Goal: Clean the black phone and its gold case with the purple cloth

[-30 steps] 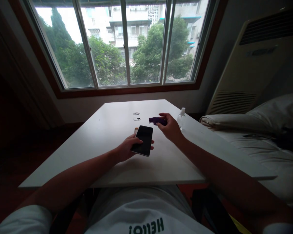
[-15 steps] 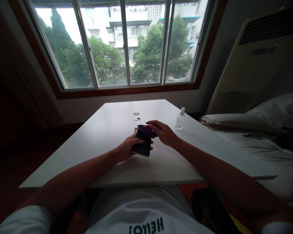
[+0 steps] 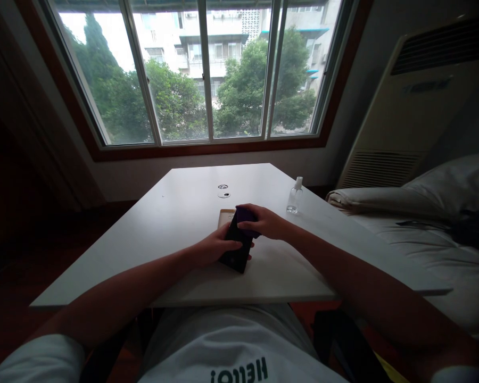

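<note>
A dark phone [image 3: 237,257] is tilted above the white table, with my left hand [image 3: 214,247] closed around it, thumb across the screen and fingertips showing past its right edge. My right hand [image 3: 268,222] grips a purple cloth [image 3: 245,214] and presses it against the phone's upper end, covering that corner. Behind the phone, a pale phone case [image 3: 225,216] shows on the table, its lower part hidden by my left hand and the phone.
A clear spray bottle [image 3: 294,197] with a white cap stands at the table's right side. Two small round discs [image 3: 223,191] lie toward the far edge of the white table [image 3: 151,229]. A pale cushioned seat [image 3: 407,234] is at the right, below an air conditioner [image 3: 407,101].
The phone has turned and come slightly nearer to me, uncovering more of the pale case. My right hand has shifted a little lower and wrapped the cloth over the phone's top corner.
</note>
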### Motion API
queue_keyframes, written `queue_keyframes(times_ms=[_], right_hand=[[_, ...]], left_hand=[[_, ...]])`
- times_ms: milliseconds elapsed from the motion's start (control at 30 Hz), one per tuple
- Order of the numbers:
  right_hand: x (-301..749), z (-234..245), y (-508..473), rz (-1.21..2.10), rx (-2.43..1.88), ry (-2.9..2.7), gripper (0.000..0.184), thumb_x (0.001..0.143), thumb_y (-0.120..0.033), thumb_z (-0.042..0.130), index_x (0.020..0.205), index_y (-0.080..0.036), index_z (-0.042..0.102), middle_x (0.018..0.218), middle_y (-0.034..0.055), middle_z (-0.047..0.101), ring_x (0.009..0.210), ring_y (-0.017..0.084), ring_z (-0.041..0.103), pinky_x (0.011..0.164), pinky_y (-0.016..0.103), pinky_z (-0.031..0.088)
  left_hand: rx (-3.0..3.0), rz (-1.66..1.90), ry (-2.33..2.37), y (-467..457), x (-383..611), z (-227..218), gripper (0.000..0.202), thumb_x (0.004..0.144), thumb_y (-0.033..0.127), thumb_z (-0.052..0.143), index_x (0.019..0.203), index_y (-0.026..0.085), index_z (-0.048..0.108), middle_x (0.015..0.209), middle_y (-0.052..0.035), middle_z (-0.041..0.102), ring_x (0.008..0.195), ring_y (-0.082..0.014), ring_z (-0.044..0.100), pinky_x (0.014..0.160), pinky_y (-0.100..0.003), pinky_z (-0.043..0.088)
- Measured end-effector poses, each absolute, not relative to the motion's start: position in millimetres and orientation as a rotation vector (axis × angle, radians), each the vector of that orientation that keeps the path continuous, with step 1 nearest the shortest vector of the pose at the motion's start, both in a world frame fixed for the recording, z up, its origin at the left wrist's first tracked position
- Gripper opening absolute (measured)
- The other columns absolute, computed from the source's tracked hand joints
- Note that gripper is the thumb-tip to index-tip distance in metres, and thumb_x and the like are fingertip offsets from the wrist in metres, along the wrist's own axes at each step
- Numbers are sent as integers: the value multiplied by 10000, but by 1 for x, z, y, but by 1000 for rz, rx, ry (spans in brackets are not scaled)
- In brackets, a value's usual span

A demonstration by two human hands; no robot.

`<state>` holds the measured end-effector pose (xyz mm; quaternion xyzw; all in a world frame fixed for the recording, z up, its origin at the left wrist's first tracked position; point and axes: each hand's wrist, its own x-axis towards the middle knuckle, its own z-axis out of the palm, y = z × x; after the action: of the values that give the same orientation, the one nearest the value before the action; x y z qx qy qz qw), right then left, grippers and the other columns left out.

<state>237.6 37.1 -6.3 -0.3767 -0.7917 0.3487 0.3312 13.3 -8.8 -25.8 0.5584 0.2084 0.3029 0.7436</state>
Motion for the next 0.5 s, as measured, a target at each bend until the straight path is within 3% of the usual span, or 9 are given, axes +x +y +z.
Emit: queue_keyframes(times_ms=[100, 200, 300, 500], right_hand=[[235, -9, 40, 980, -992, -1974, 502, 807, -517, 721, 1149, -160, 635, 962, 66, 689, 824, 198, 647, 696, 307, 555], [233, -14, 46, 1059, -1007, -1835, 429, 843, -524, 677, 1060, -154, 671, 870, 48, 682, 727, 162, 619, 627, 263, 518], [236, -16, 51, 1192, -1037, -1713, 437, 849, -513, 681, 1084, -145, 693, 856, 59, 684, 695, 150, 607, 585, 241, 497], [256, -5, 53, 1693, -1015, -1744, 533, 769, -414, 802, 1194, -123, 665, 992, 116, 706, 796, 179, 672, 677, 263, 561]], left_hand=[[1227, 643, 442, -9, 13, -27, 652, 810, 200, 748, 1363, 168, 402, 1211, -244, 635, 974, -359, 703, 893, -547, 506], [1219, 630, 447, -9, 14, -27, 640, 804, 204, 752, 1346, 161, 414, 1213, -247, 636, 967, -365, 705, 880, -535, 512], [1204, 620, 468, -11, 14, -24, 640, 795, 218, 755, 1345, 158, 434, 1213, -249, 639, 947, -369, 710, 853, -511, 523], [1140, 575, 507, -13, 14, -17, 585, 773, 205, 741, 1298, 116, 501, 1186, -260, 656, 928, -361, 716, 828, -460, 537]])
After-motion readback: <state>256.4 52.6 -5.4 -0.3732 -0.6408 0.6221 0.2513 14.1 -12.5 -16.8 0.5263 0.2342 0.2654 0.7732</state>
